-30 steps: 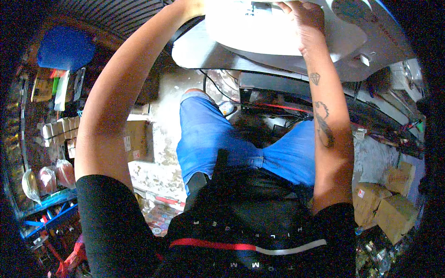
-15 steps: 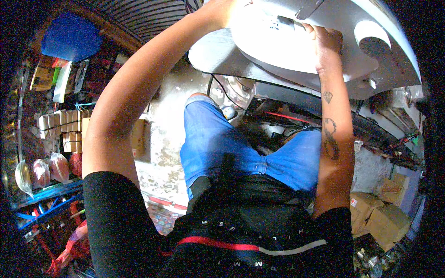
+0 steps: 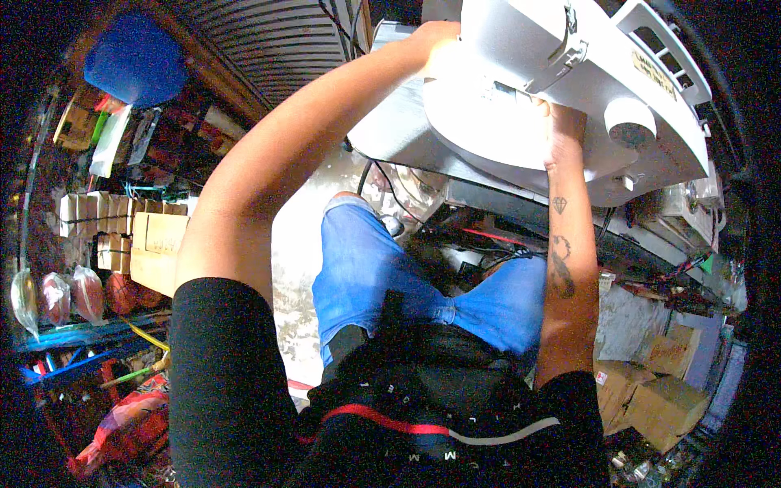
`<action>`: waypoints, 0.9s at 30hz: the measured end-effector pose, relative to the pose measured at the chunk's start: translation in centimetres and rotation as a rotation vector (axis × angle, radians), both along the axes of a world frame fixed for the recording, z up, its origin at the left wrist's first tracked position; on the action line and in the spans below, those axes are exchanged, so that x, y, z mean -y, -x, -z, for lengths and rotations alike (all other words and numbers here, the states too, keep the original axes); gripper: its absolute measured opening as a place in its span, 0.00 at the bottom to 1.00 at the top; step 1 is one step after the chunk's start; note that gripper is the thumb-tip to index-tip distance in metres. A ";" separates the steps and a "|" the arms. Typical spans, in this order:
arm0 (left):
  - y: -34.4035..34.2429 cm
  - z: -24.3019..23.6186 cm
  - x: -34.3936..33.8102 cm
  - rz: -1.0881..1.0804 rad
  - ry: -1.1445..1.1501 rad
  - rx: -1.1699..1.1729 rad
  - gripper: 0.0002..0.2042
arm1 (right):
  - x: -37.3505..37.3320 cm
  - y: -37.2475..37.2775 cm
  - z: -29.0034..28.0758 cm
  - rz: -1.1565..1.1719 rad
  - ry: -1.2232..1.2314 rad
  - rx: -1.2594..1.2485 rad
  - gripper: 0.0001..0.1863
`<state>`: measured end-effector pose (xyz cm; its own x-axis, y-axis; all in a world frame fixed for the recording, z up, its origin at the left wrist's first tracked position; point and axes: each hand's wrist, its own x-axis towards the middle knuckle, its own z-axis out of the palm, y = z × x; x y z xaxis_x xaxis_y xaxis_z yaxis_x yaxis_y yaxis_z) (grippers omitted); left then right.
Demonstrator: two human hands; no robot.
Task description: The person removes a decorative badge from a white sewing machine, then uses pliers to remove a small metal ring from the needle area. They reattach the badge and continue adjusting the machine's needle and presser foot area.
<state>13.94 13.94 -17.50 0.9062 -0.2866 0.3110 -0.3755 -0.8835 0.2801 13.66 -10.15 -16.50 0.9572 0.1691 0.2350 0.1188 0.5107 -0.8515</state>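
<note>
A white sewing machine [image 3: 598,89] stands before me at the top, with a round dial [image 3: 631,122] and a small lever [image 3: 626,184] on its front. My left hand [image 3: 439,49] reaches to the machine's left end; its fingers are lost behind the casing and in glare. Under the machine's arm, close to the needle area, is my right hand [image 3: 564,134]. Its fingers are curled together, and whatever they hold is washed out by the bright lamp light. A white bed [image 3: 480,134] glows below both hands.
Dark cables [image 3: 394,191] hang below the table edge, near my knees. Cardboard boxes [image 3: 667,407] are stacked at the lower right. Along the left are a shelf with bagged goods [image 3: 88,294], a carton [image 3: 159,248] and a blue container [image 3: 136,61]. A ribbed panel [image 3: 277,41] rises behind.
The view has shifted, so the machine sits lower and more of its top shows. My left hand stays at the machine's left end, my right hand under its arm.
</note>
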 end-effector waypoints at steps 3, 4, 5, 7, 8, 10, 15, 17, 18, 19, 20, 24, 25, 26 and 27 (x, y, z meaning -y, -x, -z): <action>0.3 0.1 0.0 0.062 0.149 0.032 0.19 | 0.1 0.1 0.0 0.005 -0.016 0.001 0.19; 0.3 0.1 0.1 0.085 0.224 0.044 0.19 | 0.1 0.1 0.0 0.005 -0.022 0.001 0.20; 0.2 0.1 0.3 0.049 0.249 0.001 0.19 | 0.1 0.1 0.0 0.005 -0.028 0.004 0.20; -0.2 0.0 0.8 -0.023 0.301 -0.084 0.19 | 0.1 0.0 -0.1 0.004 -0.035 0.003 0.20; -0.2 0.0 1.0 -0.036 0.347 -0.109 0.19 | 0.1 0.1 -0.1 0.004 -0.040 0.003 0.20; -0.4 -0.1 1.4 -0.061 0.442 -0.161 0.18 | 0.2 0.2 0.0 0.006 -0.044 0.003 0.20; -0.3 -0.9 2.0 0.105 0.580 -0.191 0.20 | 0.3 0.3 0.2 0.007 -0.072 0.002 0.20; -0.3 -1.2 2.3 0.153 0.703 -0.263 0.20 | 0.4 0.3 0.2 0.007 -0.079 0.007 0.20; -0.2 -1.3 2.4 0.191 0.737 -0.260 0.21 | 0.4 0.3 0.3 0.010 -0.080 0.011 0.20; -0.2 -1.4 2.6 0.233 0.772 -0.259 0.21 | 0.5 0.3 0.3 0.012 -0.081 0.009 0.20; -0.1 -1.6 2.6 0.232 0.775 -0.230 0.21 | 0.5 0.2 0.3 0.016 -0.088 0.012 0.20; 0.6 -2.1 3.0 0.125 1.113 -0.449 0.21 | 0.6 0.3 0.5 0.021 -0.095 0.015 0.20; 0.7 -2.4 3.2 0.065 1.274 -0.591 0.21 | 0.6 0.3 0.5 0.022 -0.096 0.016 0.20; 0.9 -2.6 3.3 0.077 1.181 -0.522 0.21 | 0.6 0.3 0.5 0.020 -0.098 0.017 0.20; 1.1 -2.9 3.4 0.087 1.086 -0.455 0.21 | 0.6 0.3 0.5 0.020 -0.102 0.018 0.20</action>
